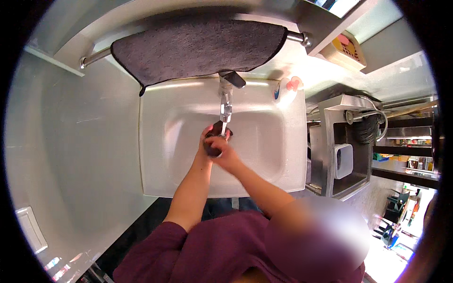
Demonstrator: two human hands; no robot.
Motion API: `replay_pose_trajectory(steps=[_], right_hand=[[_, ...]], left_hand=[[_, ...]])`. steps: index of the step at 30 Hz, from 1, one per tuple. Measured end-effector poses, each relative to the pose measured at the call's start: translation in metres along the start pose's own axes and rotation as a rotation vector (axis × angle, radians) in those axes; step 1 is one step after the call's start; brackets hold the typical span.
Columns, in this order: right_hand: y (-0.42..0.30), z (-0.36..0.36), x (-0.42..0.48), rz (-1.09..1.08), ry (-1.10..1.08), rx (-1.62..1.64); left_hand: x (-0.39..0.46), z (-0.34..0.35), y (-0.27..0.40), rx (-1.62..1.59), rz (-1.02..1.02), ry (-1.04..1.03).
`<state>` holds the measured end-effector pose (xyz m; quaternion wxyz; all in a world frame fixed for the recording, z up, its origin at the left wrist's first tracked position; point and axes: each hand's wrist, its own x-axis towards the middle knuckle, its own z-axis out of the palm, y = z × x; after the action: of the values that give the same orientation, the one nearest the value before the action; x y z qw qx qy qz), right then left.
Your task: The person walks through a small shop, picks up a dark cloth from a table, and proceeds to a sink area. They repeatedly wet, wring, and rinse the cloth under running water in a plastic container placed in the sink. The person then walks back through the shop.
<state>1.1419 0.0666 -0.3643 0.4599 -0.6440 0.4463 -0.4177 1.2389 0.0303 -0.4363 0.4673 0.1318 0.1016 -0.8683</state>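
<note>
Over the white washbasin (pixel 152 155) my two hands are close together around a dark brown object (pixel 213 151). My left hand (pixel 206 133) holds it from the left, its fingers partly hidden by the object. Across the top lies my right hand (pixel 223 150), blurred, with its fingers curled over the dark surface. Fingers and blur hide the object's shape, so its kind is unclear. A thin stream of water runs from the chrome faucet (pixel 226 102) onto the object and fingers.
A grey towel (pixel 198 46) hangs on a metal rail behind the faucet. On the basin's back right corner stands a white pump bottle (pixel 285 90). To the right is a steel sink (pixel 327 148) with a white plastic container (pixel 344 161). A cream basket (pixel 343 53) sits above.
</note>
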Motion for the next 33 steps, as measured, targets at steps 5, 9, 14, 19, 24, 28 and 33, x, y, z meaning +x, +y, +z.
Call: replay_pose_trajectory(steps=[5,9,14,19,24,28,33], right_hand=[[0.037,-0.016,0.041,0.570,0.581,-0.051],[0.049,-0.012,0.034,0.470,0.305,-0.150],[0.048,0.023,0.023,0.429,0.508,-0.311],[0.088,-0.004,0.036,0.548,0.426,-0.073],[0.082,0.024,0.022,0.318,0.319,-0.415],[0.062,-0.029,0.042,0.854,0.336,0.585],[0.059,-0.051,0.041,0.804,0.127,1.058]], left_hand=[[0.024,-0.009,-0.033,0.215,0.220,0.562],[0.020,-0.006,-0.018,0.151,0.228,0.437],[0.013,-0.013,-0.023,0.001,-0.055,0.047],[0.004,0.004,-0.028,0.152,0.138,0.350],[0.007,-0.035,-0.008,-0.126,-0.198,-0.360],[-0.010,0.016,-0.023,0.125,0.054,0.326],[-0.025,0.022,-0.017,0.306,-0.119,0.459]])
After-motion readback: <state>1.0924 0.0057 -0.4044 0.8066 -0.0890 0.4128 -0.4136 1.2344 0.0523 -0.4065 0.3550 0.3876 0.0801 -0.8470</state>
